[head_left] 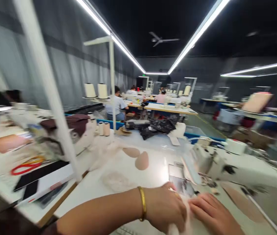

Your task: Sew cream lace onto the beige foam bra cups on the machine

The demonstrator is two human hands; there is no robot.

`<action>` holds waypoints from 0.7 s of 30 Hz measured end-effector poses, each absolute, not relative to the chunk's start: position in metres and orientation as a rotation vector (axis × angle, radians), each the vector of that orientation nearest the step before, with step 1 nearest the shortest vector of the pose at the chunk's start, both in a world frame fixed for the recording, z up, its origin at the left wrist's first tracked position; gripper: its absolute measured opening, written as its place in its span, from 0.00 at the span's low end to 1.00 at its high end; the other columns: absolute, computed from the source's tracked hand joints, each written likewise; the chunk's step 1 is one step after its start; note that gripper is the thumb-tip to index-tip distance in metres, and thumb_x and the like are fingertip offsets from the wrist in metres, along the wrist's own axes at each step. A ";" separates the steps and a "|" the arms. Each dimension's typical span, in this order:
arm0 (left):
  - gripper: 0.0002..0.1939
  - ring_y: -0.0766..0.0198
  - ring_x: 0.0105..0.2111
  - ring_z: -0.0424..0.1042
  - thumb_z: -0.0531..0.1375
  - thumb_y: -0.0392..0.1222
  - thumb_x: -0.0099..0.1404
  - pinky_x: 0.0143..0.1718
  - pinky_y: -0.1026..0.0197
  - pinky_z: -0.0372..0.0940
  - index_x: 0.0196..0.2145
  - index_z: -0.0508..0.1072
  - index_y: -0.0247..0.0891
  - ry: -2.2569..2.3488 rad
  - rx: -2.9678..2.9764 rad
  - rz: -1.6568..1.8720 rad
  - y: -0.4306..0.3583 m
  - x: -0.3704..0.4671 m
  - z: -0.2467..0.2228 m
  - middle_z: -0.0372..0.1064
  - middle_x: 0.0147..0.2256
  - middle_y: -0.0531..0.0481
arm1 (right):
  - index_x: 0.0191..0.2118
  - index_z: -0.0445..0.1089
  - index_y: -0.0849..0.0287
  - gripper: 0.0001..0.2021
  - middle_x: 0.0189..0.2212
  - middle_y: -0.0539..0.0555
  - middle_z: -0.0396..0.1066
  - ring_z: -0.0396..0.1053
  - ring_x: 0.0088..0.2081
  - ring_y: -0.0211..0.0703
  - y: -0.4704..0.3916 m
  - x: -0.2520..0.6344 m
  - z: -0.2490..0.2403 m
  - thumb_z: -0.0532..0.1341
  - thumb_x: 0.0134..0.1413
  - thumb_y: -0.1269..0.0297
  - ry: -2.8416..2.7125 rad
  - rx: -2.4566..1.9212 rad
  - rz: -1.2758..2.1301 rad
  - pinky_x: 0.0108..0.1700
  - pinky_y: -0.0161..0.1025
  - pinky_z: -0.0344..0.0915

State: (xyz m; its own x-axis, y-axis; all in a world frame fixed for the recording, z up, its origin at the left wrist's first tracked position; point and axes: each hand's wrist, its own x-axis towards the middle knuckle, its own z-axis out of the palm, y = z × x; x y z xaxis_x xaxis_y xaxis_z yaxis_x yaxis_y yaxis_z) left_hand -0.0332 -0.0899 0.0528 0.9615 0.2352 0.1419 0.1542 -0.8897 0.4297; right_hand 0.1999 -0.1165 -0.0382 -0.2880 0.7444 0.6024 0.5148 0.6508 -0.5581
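My left hand (166, 207), with a gold bangle at the wrist, is closed on a pale, thin fabric (186, 212) at the lower middle. My right hand (213, 212) touches the right side of this fabric, its fingers close together; what they grip is blurred. Just beyond the hands is the metal plate (177, 174) of a white sewing machine (238, 166). Two beige oval pads (142, 160) lie on the white table, and a sheer piece (116, 181) rests nearer. Another beige piece (244, 200) lies right of my right hand.
A white post (52, 94) rises at the left. Beyond it are red scissors handles (27, 167) and another person's arm (8, 143). Thread cones (106, 129) and a black plastic bag (158, 126) sit at the table's back. People work farther away.
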 end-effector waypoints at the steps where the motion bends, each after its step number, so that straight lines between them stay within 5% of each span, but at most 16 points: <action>1: 0.16 0.43 0.42 0.78 0.71 0.25 0.45 0.55 0.36 0.59 0.17 0.69 0.40 0.280 2.738 0.245 -0.081 -0.028 0.051 0.80 0.35 0.48 | 0.38 0.80 0.44 0.07 0.35 0.51 0.82 0.73 0.35 0.49 -0.111 0.208 -0.030 0.64 0.66 0.58 -2.162 -0.948 0.191 0.41 0.46 0.65; 4: 0.09 0.52 0.41 0.78 0.67 0.27 0.51 0.58 0.40 0.58 0.27 0.76 0.40 0.238 2.732 0.042 -0.053 -0.018 0.046 0.79 0.43 0.50 | 0.39 0.75 0.53 0.12 0.40 0.52 0.81 0.72 0.39 0.47 -0.094 0.223 -0.016 0.56 0.69 0.75 -2.383 -0.881 -0.143 0.38 0.41 0.62; 7: 0.05 0.55 0.43 0.78 0.66 0.32 0.58 0.60 0.40 0.56 0.28 0.77 0.39 0.242 2.699 0.007 -0.038 -0.016 0.041 0.76 0.44 0.52 | 0.43 0.74 0.54 0.17 0.42 0.50 0.81 0.71 0.41 0.44 -0.089 0.228 -0.014 0.55 0.62 0.82 -2.325 -0.904 -0.087 0.39 0.38 0.62; 21: 0.09 0.59 0.39 0.74 0.64 0.29 0.56 0.54 0.49 0.56 0.25 0.71 0.41 0.324 2.721 0.173 -0.043 -0.014 0.032 0.76 0.43 0.58 | 0.45 0.76 0.54 0.16 0.47 0.47 0.81 0.72 0.45 0.46 -0.092 0.232 -0.017 0.61 0.59 0.82 -2.305 -1.114 0.039 0.45 0.39 0.65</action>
State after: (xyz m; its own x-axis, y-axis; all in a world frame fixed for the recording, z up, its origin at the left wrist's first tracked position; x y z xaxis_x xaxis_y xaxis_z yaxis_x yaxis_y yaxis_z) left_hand -0.0140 -0.0427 0.0321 0.9655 0.2494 0.0743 0.2008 -0.8956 0.3969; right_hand 0.2320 -0.0918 -0.0171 -0.4882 0.7274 0.4822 0.7106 0.6521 -0.2642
